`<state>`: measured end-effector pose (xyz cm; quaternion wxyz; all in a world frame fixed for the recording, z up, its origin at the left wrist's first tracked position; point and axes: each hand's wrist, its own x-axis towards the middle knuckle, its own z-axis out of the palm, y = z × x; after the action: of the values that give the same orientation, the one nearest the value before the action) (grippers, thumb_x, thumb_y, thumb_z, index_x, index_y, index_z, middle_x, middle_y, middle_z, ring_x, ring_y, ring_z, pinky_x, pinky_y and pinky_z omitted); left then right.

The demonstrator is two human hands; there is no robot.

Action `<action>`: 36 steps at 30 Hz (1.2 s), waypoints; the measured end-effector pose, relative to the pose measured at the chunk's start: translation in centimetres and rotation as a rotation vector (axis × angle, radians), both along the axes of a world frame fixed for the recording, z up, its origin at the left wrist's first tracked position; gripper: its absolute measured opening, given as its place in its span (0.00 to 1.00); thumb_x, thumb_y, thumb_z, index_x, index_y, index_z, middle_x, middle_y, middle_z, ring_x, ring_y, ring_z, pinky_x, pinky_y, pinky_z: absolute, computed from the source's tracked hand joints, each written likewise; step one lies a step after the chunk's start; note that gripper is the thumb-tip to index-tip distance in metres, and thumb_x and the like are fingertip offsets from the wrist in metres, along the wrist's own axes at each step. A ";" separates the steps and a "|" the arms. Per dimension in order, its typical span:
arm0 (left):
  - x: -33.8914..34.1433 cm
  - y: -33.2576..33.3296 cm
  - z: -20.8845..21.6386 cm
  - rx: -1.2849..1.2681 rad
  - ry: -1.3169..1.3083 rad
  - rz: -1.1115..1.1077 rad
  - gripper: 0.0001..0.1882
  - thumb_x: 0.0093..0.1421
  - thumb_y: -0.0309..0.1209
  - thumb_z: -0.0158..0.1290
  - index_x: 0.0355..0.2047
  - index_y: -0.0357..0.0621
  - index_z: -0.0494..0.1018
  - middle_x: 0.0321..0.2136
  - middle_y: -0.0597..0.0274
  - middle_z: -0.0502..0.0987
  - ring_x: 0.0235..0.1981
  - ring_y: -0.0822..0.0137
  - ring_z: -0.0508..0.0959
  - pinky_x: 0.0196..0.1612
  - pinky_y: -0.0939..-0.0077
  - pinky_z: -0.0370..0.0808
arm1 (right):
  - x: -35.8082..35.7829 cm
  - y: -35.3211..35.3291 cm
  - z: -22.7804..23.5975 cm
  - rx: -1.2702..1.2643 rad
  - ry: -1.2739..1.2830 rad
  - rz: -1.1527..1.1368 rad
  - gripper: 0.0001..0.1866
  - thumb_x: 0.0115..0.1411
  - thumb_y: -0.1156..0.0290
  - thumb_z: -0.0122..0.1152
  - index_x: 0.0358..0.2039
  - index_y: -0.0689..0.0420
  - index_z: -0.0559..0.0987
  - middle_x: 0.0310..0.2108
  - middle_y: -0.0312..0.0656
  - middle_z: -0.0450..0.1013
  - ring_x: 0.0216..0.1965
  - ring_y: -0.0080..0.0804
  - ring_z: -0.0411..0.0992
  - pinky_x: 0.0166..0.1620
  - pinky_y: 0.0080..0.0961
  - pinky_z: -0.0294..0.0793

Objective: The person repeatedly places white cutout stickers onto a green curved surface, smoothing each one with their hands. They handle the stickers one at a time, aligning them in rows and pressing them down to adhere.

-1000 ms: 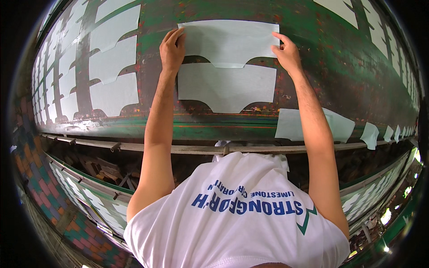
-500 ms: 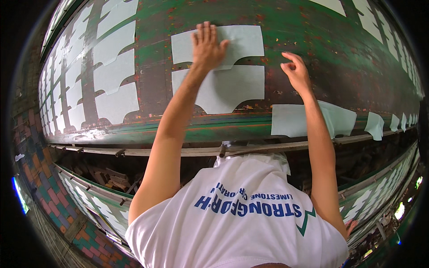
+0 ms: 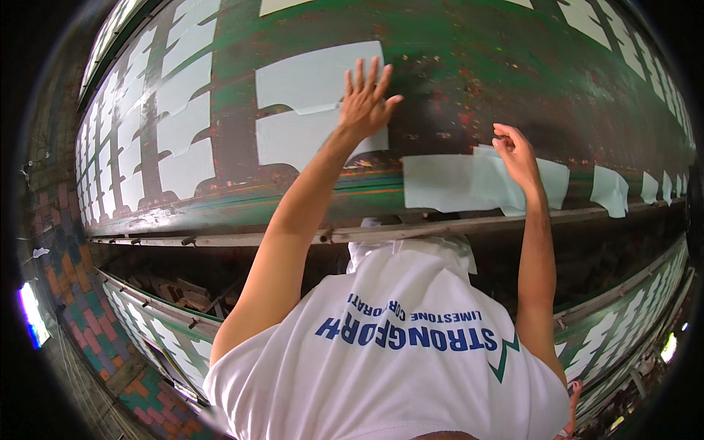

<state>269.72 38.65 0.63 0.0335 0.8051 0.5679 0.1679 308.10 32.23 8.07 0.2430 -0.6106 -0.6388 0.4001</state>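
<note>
My left hand [image 3: 367, 103] lies flat with fingers spread, across the right end of a pale cut sheet [image 3: 308, 77] on the long green and brown table. Just below that sheet is a second pale sheet [image 3: 290, 139] with curved cut-outs, partly covered by my left wrist. To the right, my right hand [image 3: 518, 154] hovers with loosely bent fingers, the thumb apart from the index finger. It is over the pale loose sheets [image 3: 444, 183] that overlap along the table's near edge. Nothing shows between its fingers.
Rows of similar pale pieces [image 3: 183, 125] cover the table's left part. More pieces [image 3: 609, 189] hang over the near edge at right. A metal rail [image 3: 286, 238] runs along the front. Another person's hand [image 3: 574, 396] shows at lower right. Coloured paving [image 3: 92, 330] lies at left.
My left hand has moved across the upper sheet to its right end, fingers now more spread. My right hand has come down to the overlapping sheets at the near edge. The view has shifted.
</note>
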 end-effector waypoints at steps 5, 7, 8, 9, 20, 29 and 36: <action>1.9 -6.6 0.1 -0.023 -0.056 0.019 0.40 0.73 0.55 0.46 0.77 0.50 0.52 0.79 0.50 0.45 0.79 0.38 0.39 0.76 0.34 0.37 | 6.3 -0.6 0.8 0.002 -0.179 0.119 0.12 0.66 0.71 0.64 0.49 0.59 0.81 0.43 0.45 0.80 0.41 0.35 0.79 0.46 0.32 0.77; 3.7 -9.6 0.6 -0.040 -0.059 0.038 0.39 0.73 0.52 0.49 0.77 0.50 0.54 0.79 0.53 0.45 0.79 0.38 0.39 0.76 0.33 0.37 | 8.2 -0.6 0.6 -0.021 -0.236 0.135 0.09 0.65 0.70 0.65 0.43 0.60 0.82 0.40 0.47 0.81 0.40 0.38 0.80 0.44 0.34 0.78; 4.6 -11.1 0.8 -0.047 -0.060 0.047 0.38 0.72 0.51 0.50 0.77 0.50 0.54 0.79 0.54 0.46 0.79 0.39 0.39 0.76 0.33 0.37 | 9.2 -0.7 0.4 -0.042 -0.254 0.153 0.10 0.65 0.69 0.66 0.43 0.60 0.82 0.40 0.46 0.81 0.40 0.38 0.80 0.44 0.34 0.78; 5.5 -12.7 1.0 -0.043 -0.057 0.073 0.30 0.70 0.42 0.57 0.70 0.52 0.68 0.78 0.56 0.52 0.78 0.40 0.44 0.76 0.33 0.40 | 10.1 -0.9 0.1 -0.074 -0.272 0.166 0.11 0.65 0.69 0.67 0.43 0.60 0.82 0.39 0.46 0.81 0.39 0.39 0.80 0.44 0.34 0.78; 11.5 -18.4 3.1 0.009 -0.165 0.318 0.07 0.60 0.28 0.64 0.40 0.49 0.85 0.54 0.64 0.80 0.59 0.52 0.74 0.64 0.49 0.66 | 11.0 -3.5 -2.8 0.100 -0.161 0.279 0.10 0.61 0.69 0.72 0.37 0.58 0.80 0.36 0.40 0.78 0.35 0.38 0.78 0.38 0.37 0.76; 22.2 -18.2 7.5 -0.560 -0.939 0.106 0.13 0.67 0.27 0.61 0.50 0.37 0.79 0.48 0.52 0.80 0.48 0.60 0.82 0.47 0.68 0.80 | 6.1 -1.9 0.0 -0.139 0.206 0.369 0.12 0.65 0.68 0.69 0.44 0.59 0.78 0.29 0.38 0.79 0.31 0.19 0.75 0.35 0.24 0.73; 19.5 -16.3 6.5 -0.757 -1.266 0.526 0.13 0.71 0.32 0.58 0.51 0.38 0.75 0.42 0.58 0.80 0.42 0.72 0.78 0.46 0.73 0.76 | -2.2 -0.5 0.4 -0.177 0.498 0.428 0.14 0.67 0.72 0.64 0.52 0.59 0.80 0.39 0.40 0.83 0.41 0.28 0.80 0.47 0.29 0.78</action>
<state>289.21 22.32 7.11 0.5824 0.3288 0.6313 0.3926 305.94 31.74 8.46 0.2484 -0.3648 -0.6363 0.6327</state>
